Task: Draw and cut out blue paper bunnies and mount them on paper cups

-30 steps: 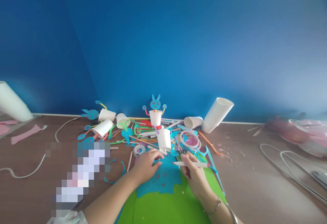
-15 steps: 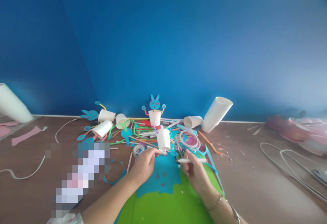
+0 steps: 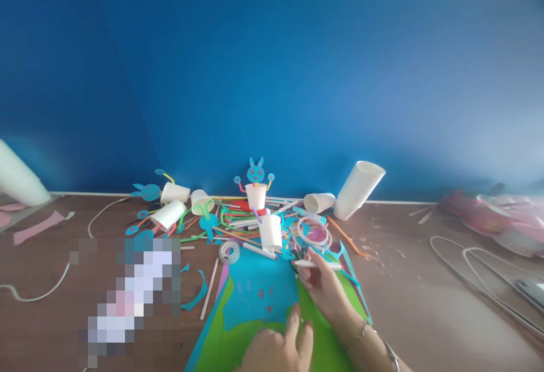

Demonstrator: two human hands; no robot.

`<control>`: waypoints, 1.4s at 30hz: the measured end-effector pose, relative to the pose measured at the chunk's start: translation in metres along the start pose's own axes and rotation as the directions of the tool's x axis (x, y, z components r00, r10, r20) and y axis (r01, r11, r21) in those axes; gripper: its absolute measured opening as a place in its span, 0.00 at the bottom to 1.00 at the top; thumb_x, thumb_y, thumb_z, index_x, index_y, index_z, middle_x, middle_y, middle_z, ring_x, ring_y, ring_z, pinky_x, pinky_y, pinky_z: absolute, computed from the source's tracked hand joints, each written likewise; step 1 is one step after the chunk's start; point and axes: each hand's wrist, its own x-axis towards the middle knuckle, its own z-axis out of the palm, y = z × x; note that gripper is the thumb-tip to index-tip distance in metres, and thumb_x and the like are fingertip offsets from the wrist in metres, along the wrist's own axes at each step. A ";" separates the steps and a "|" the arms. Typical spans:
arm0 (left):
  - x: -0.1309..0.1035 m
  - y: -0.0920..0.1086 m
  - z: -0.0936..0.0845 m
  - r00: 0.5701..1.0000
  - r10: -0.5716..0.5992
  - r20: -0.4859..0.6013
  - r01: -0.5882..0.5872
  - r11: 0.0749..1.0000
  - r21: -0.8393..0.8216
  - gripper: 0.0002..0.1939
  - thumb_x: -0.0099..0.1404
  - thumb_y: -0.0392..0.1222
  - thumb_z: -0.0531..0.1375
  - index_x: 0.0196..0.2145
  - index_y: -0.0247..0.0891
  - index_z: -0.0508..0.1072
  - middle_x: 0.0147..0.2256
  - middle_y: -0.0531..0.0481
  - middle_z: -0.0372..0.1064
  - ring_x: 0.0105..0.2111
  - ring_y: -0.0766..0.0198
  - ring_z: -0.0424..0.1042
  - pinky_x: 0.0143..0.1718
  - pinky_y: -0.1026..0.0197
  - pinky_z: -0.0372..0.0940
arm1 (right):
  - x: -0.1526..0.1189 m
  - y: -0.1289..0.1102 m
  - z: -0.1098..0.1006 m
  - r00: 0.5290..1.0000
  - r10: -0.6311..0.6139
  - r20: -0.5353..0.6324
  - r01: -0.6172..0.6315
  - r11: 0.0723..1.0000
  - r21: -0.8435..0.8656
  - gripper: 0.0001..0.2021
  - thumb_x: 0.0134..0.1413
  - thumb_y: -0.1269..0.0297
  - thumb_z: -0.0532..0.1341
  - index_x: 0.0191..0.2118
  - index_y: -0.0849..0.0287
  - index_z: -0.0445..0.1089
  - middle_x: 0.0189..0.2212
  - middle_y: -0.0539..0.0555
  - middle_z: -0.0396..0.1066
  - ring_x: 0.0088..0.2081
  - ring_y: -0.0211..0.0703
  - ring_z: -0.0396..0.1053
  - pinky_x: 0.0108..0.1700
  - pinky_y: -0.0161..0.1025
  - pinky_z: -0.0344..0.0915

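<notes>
My right hand (image 3: 323,284) holds a white marker (image 3: 331,265) with a reddish end, to the right of the blue paper (image 3: 249,281). Two round eyes and a small mouth are drawn on this paper in red, with faint purple marks to their left. My left hand (image 3: 278,349) lies low in front, its fingers stretched out and pointing forward at the paper's lower right corner. Beneath the paper is a green sheet (image 3: 255,338). A white marker with a purple end (image 3: 260,251) rests along the paper's far edge, in front of a white paper cup (image 3: 271,233).
A paper cup with a blue rabbit head (image 3: 255,174) stands near the wall. Cups, straws and a tape roll (image 3: 229,252) surround the paper. Beyond my right hand lie pink rings (image 3: 314,233). A tall cup stack (image 3: 359,191) leans right; a white cable (image 3: 467,281) crosses the table.
My left hand has let go of the purple-ended marker and moved down toward me, to the paper's near edge. The right hand still holds its marker in nearly the same place.
</notes>
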 end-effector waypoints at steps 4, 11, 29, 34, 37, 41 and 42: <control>-0.002 -0.002 0.015 0.999 -0.040 0.006 0.040 0.999 -0.027 0.19 0.63 0.39 0.53 0.52 0.35 0.64 0.54 0.24 0.63 0.19 0.59 0.75 0.15 0.64 0.62 | -0.001 -0.001 0.000 1.000 0.010 0.010 -0.010 1.000 0.008 0.17 0.46 0.55 0.66 0.20 0.57 0.62 0.13 0.44 0.58 0.18 0.33 0.54 0.20 0.32 0.50; -0.005 -0.004 0.033 0.994 -0.058 -0.090 0.056 0.998 -0.026 0.17 0.64 0.36 0.51 0.50 0.36 0.67 0.51 0.25 0.66 0.19 0.58 0.75 0.15 0.63 0.60 | -0.002 -0.001 0.000 1.000 -0.004 0.028 0.005 0.999 -0.053 0.16 0.42 0.57 0.69 0.22 0.57 0.61 0.17 0.45 0.59 0.21 0.34 0.56 0.23 0.32 0.53; -0.004 -0.003 0.029 0.992 -0.093 -0.087 0.091 0.996 -0.027 0.12 0.64 0.34 0.50 0.42 0.37 0.69 0.51 0.28 0.67 0.20 0.61 0.74 0.17 0.66 0.61 | -0.002 0.000 0.001 0.999 0.003 0.051 0.005 0.987 -0.163 0.14 0.45 0.57 0.66 0.21 0.56 0.62 0.18 0.45 0.57 0.21 0.36 0.53 0.24 0.34 0.51; -0.001 -0.006 -0.001 0.998 -0.043 0.056 0.042 0.999 0.026 0.14 0.67 0.35 0.47 0.46 0.33 0.68 0.50 0.25 0.68 0.22 0.55 0.76 0.17 0.61 0.66 | 0.000 0.000 0.003 1.000 -0.013 0.024 0.016 0.994 -0.111 0.15 0.44 0.57 0.67 0.20 0.56 0.61 0.17 0.45 0.57 0.20 0.35 0.53 0.23 0.33 0.51; -0.001 -0.007 -0.008 0.995 -0.055 0.085 0.051 0.997 0.053 0.14 0.69 0.35 0.45 0.44 0.33 0.67 0.51 0.26 0.67 0.23 0.57 0.77 0.20 0.62 0.69 | -0.001 0.000 0.004 1.000 -0.019 -0.007 0.018 0.993 -0.113 0.17 0.46 0.51 0.65 0.20 0.56 0.61 0.14 0.45 0.57 0.19 0.35 0.53 0.21 0.33 0.49; -0.004 -0.008 -0.001 0.999 -0.025 0.042 0.022 0.997 0.071 0.15 0.70 0.35 0.41 0.46 0.34 0.65 0.54 0.27 0.64 0.24 0.58 0.77 0.21 0.59 0.70 | -0.003 0.002 0.002 1.000 0.002 -0.005 -0.003 0.987 -0.161 0.20 0.49 0.48 0.62 0.19 0.56 0.59 0.10 0.44 0.53 0.15 0.32 0.48 0.19 0.33 0.41; -0.004 -0.008 0.001 0.999 -0.013 0.045 0.010 0.997 0.073 0.16 0.70 0.35 0.41 0.46 0.33 0.65 0.54 0.26 0.64 0.24 0.57 0.77 0.20 0.58 0.71 | -0.004 0.002 0.001 1.000 -0.001 0.006 0.002 0.985 -0.170 0.20 0.48 0.49 0.63 0.19 0.56 0.58 0.11 0.43 0.52 0.15 0.32 0.47 0.19 0.33 0.40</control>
